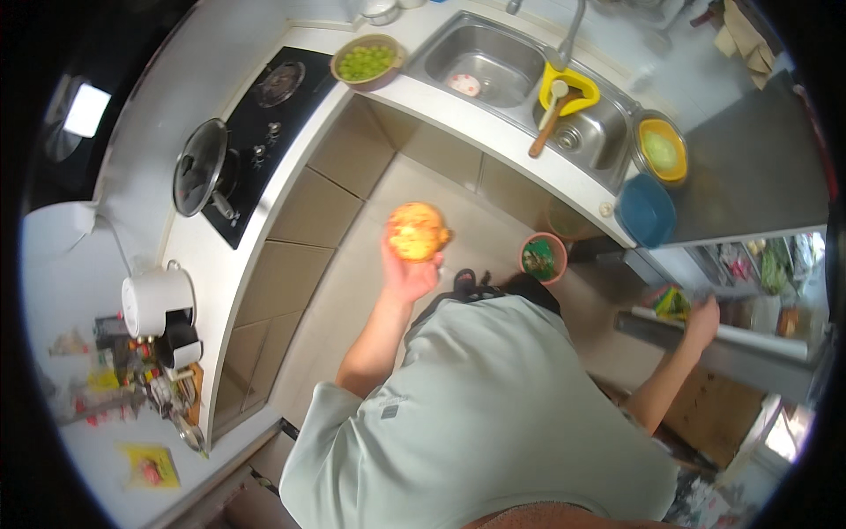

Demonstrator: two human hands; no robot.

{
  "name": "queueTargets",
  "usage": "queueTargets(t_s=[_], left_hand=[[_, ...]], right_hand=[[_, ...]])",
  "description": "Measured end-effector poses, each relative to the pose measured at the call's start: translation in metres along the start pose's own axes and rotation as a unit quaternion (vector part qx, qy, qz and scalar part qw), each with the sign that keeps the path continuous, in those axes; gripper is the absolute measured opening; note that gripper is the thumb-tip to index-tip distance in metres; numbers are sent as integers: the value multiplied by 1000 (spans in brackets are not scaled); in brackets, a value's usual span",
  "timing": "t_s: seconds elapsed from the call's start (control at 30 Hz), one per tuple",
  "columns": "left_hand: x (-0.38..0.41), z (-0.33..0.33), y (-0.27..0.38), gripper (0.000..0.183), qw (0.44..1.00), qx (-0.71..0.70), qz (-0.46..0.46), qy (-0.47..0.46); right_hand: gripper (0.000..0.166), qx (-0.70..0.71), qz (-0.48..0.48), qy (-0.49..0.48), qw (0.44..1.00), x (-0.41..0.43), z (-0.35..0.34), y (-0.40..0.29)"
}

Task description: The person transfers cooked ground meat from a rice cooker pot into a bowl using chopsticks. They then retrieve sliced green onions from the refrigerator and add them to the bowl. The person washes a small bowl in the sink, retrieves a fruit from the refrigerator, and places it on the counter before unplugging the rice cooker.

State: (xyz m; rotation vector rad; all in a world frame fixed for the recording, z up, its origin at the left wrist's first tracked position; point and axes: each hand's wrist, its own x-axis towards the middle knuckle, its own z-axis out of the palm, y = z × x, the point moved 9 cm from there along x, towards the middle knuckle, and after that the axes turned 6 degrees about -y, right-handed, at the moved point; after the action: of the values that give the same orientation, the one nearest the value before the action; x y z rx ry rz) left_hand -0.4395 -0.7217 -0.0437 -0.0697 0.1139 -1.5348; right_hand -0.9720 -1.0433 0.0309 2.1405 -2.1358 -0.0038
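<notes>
My left hand (411, 278) holds a round yellow-orange fruit with red patches, apparently a pomegranate (416, 231), with its crown pointing right. The fruit is raised over the floor between me and the counter. To the right, my right hand (703, 321) is at the white inner edge of an open refrigerator door or drawer (727, 336). A green and yellow package (669, 303) lies against its fingers; blur hides whether they grip the package or the edge. Behind it, the refrigerator compartment holds leafy greens (774, 268) and bagged food.
A double steel sink (489, 59) carries a yellow strainer (585, 99) and wooden-handled tool (545, 135). Nearby stand a bowl of green grapes (365, 65), blue basin (646, 210), lidded pan (200, 168) and white air fryer (155, 301). A pink bin (560, 248) stands on the floor.
</notes>
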Motion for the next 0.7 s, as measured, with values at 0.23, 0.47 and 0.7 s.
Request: queueTargets(t_s=[0.23, 0.47, 0.7], left_hand=[[-29, -17, -9, 81, 987, -42, 128, -91], [-12, -20, -13, 84, 994, -44, 90, -51], [41, 0, -23, 87, 994, -24, -110, 15]], right_hand=[[28, -174, -33, -266, 948, 107, 62, -65], [26, -196, -28, -243, 949, 87, 63, -55], [15, -157, -19, -112, 981, -29, 9, -37]])
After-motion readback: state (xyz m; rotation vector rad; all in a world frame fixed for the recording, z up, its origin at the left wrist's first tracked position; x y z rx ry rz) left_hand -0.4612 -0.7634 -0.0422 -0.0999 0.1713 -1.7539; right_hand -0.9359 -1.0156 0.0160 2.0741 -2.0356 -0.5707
